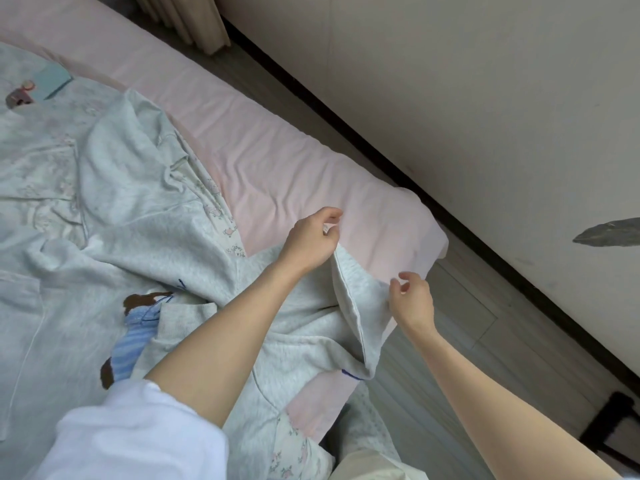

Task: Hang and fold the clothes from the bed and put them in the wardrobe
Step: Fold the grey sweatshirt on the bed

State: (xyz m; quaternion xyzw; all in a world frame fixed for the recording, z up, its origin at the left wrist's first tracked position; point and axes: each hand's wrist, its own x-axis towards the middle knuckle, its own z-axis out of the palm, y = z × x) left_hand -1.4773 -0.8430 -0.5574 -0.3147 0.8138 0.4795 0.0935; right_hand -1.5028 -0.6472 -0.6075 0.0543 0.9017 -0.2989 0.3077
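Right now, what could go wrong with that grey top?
1. The grey top is pinched at one edge by the left hand, and the right hand looks barely on the cloth. It could slip and bunch up.
2. Its hem hangs past the corner of the bed, so it might slide to the floor.
3. It lies over the flowered pyjamas, so lifting it may drag them along.

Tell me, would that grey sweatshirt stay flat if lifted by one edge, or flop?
Probably flop: the grey sweatshirt lies in soft wrinkles and sags where the left hand pinches its hem. It looks thick, so likely somewhat heavy. The right hand holds the same hem, suggesting two hands help.
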